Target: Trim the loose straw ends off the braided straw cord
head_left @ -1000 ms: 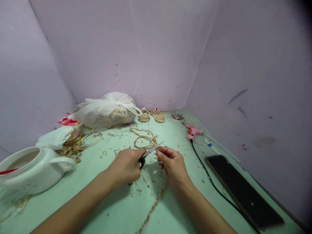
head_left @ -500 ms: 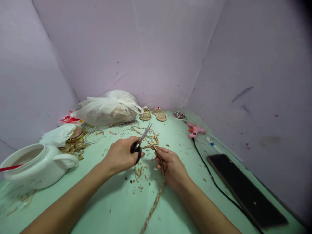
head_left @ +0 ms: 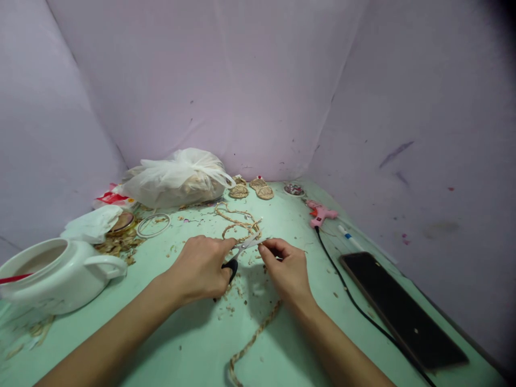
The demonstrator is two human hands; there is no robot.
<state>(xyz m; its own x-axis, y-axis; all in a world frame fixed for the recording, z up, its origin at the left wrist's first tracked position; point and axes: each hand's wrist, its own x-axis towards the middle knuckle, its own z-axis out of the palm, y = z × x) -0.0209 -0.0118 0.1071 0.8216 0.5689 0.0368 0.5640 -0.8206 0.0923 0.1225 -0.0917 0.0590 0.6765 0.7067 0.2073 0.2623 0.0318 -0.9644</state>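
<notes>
Black-handled scissors [head_left: 245, 246] are in my left hand [head_left: 205, 266], fingers closed round the handles. Their blades are spread and point right, toward the fingertips of my right hand [head_left: 286, 266]. Those fingertips pinch the braided straw cord [head_left: 258, 336], whose lower length runs from beneath the hand to the front edge of view. Most of what lies inside the right-hand grip is hidden. Beyond the blades, a looped stretch of braided cord [head_left: 236, 224] rests on the green tabletop [head_left: 193, 344], with plant-fibre scraps scattered below the hands.
At left stand a white pot [head_left: 60, 279] and a white bangle-like ring [head_left: 153, 226]. A stuffed plastic bag [head_left: 177, 183] and small woven slippers [head_left: 262, 188] sit at the back. Right of my hands lie a pink glue gun [head_left: 321, 212], its black cable [head_left: 346, 293] and a phone [head_left: 403, 312].
The scissors have swung down and rightward, their blades now spread beside my right fingertips. My right hand has turned palm-down and shifted slightly right. The cord's near end has moved into a bend.
</notes>
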